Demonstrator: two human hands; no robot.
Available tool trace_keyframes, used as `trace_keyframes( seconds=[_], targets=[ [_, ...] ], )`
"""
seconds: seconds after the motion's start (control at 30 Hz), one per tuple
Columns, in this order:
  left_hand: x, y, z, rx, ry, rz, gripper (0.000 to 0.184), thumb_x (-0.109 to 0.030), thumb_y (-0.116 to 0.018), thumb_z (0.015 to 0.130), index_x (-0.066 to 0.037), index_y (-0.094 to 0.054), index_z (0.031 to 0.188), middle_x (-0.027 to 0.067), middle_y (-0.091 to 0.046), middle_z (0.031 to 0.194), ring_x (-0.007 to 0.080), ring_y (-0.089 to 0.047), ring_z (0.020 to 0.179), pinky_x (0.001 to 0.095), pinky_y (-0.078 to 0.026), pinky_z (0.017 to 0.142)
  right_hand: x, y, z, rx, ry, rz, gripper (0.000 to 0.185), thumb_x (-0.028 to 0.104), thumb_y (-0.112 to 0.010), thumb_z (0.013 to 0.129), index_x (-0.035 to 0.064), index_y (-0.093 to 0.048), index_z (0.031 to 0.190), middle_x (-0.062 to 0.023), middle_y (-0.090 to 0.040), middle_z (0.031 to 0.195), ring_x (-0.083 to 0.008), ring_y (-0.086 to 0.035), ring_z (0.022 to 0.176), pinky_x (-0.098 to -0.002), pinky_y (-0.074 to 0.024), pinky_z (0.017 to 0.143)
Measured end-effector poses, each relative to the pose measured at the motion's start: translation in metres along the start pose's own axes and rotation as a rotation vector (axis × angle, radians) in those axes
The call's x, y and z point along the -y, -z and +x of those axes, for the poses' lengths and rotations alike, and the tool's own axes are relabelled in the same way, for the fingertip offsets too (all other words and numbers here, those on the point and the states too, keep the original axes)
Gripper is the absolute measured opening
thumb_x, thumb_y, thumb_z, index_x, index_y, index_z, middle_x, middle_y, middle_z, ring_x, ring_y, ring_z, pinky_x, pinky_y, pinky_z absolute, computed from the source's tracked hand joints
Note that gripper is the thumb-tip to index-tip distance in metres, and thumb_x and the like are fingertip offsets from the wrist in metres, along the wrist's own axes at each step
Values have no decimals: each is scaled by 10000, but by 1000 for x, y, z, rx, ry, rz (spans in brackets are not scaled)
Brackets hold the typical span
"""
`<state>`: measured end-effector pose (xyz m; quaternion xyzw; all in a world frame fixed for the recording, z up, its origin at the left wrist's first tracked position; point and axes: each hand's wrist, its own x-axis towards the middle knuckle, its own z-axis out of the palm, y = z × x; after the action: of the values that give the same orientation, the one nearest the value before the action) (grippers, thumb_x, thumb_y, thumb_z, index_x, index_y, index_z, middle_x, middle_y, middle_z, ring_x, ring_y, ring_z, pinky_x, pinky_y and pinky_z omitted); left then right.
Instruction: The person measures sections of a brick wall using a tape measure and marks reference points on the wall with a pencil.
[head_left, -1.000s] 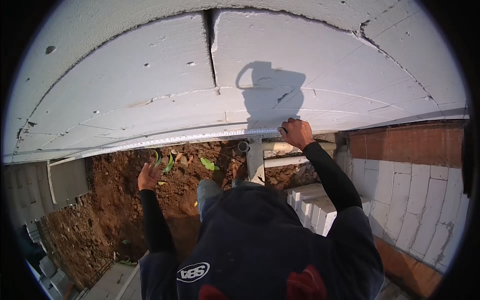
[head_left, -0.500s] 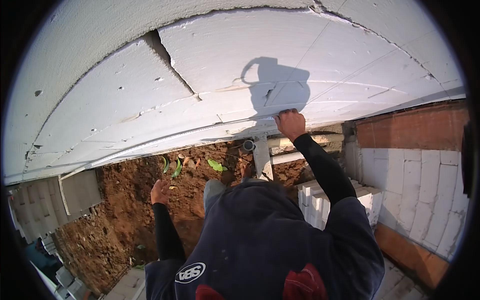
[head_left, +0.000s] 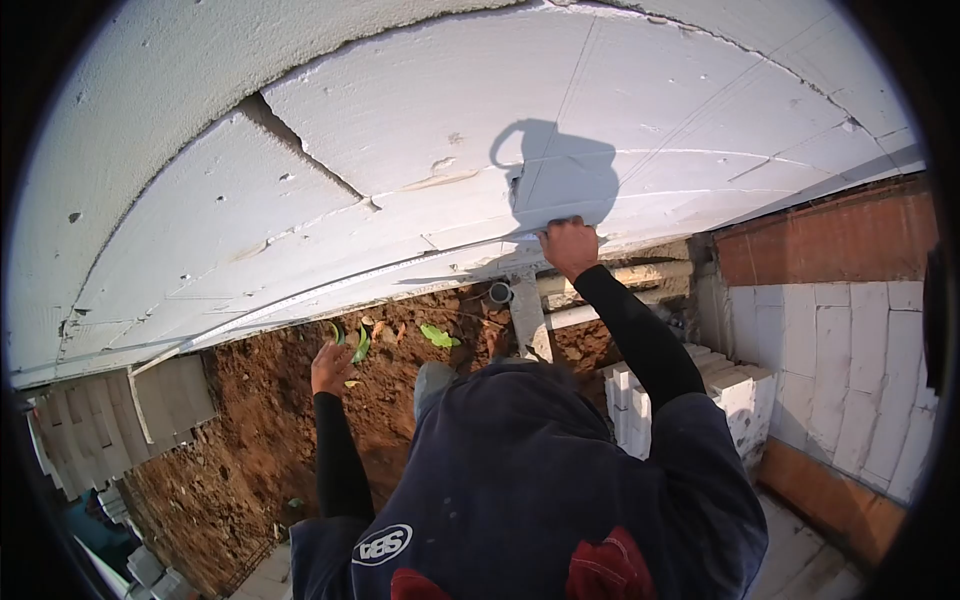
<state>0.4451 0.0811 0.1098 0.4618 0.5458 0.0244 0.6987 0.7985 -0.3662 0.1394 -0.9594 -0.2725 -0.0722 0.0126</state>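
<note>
Pale measuring strip (head_left: 270, 310): along block wall (head_left: 330, 160), centre to left of frame | right hand (head_left: 570, 248): fingers curled, apparently gripping strip's end | left hand (head_left: 328, 367): fingers loosely spread, apparently empty | risk: only 1 hand steadying, so strip could sag or twist

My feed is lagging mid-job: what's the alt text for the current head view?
A person's right hand grips a long, thin, pale strip running leftward along a white block wall. The left hand hovers, apparently empty, over brown soil with green leaves.
</note>
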Motion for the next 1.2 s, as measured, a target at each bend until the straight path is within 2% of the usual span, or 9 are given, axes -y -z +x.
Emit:
trace_keyframes(
  seconds=[0.13, 0.23, 0.33, 0.53, 0.63, 0.87, 0.97, 1.07, 1.2],
  targets=[
    [-16, -14, 4, 63, -34, 107, 672, -294, -596, 1054, -50, -285, 1597, 200, -468, 1521, 380, -551, 1314, 529, -525, 1090, -6, -15, -3, 10, 17, 9, 343, 421, -726, 857, 101, -760, 740, -83, -719, 716, -280, -691, 802, -431, -574, 614],
    [-27, -24, 2, 83, -62, 129, 685, -304, -598, 1053, -54, -274, 1601, 196, -462, 1527, 386, -532, 1334, 536, -516, 1100, -10, -19, -4, -41, 57, 48, 356, 416, -722, 876, 75, -759, 779, -116, -699, 669, -296, -689, 727, -414, -574, 572],
    [-35, -34, 1, 71, -46, 130, 677, -309, -594, 1054, -61, -280, 1600, 200, -443, 1539, 400, -503, 1360, 550, -486, 1138, -11, -17, -5, -50, 57, 73, 371, 422, -727, 872, 74, -759, 750, -116, -699, 662, -292, -687, 714, -411, -572, 571],
    [-42, -39, 10, 118, -23, 184, 662, -353, -525, 1079, -49, -256, 1602, 210, -378, 1578, 409, -422, 1423, 562, -415, 1210, -8, -22, -1, -10, 0, 38, 363, 433, -720, 864, 102, -768, 723, -82, -714, 681, -289, -690, 772, -416, -568, 622],
    [-40, -45, 16, 109, -41, 70, 705, -387, -483, 1094, -31, -185, 1624, 204, -324, 1630, 389, -401, 1456, 515, -406, 1169, -6, -16, -1, -6, -23, 43, 366, 436, -719, 863, 102, -771, 721, -93, -722, 696, -290, -691, 771, -428, -562, 622],
    [-59, -79, 27, 38, 30, -253, 676, -297, -439, 1113, -84, -70, 1637, 181, -128, 1682, 407, -301, 1493, 558, -373, 1247, -3, -19, 2, 5, -56, 49, 354, 414, -709, 866, 101, -769, 710, -98, -721, 686, -297, -693, 769, -462, -554, 627],
    [-61, -93, 23, 54, 7, -273, 644, -276, -409, 1122, -84, -73, 1637, 175, -142, 1680, 409, -309, 1490, 559, -365, 1252, -2, -18, 3, -2, -46, 43, 350, 406, -706, 865, 101, -767, 706, -99, -717, 675, -301, -693, 765, -464, -553, 629],
    [-57, -99, 27, 62, 2, -266, 619, -275, -396, 1125, -96, -100, 1640, 172, -191, 1668, 412, -368, 1459, 541, -389, 1229, -2, -20, 3, -7, -51, 32, 349, 405, -705, 864, 102, -765, 700, -101, -715, 670, -304, -693, 764, -463, -553, 631],
    [-39, -97, 23, 95, 30, -204, 612, -271, -413, 1122, -91, -131, 1635, 169, -221, 1660, 384, -367, 1466, 511, -419, 1220, -2, -24, 2, 7, -52, 24, 354, 406, -697, 872, 102, -763, 703, -108, -714, 672, -309, -694, 763, -463, -555, 632]
  ],
)
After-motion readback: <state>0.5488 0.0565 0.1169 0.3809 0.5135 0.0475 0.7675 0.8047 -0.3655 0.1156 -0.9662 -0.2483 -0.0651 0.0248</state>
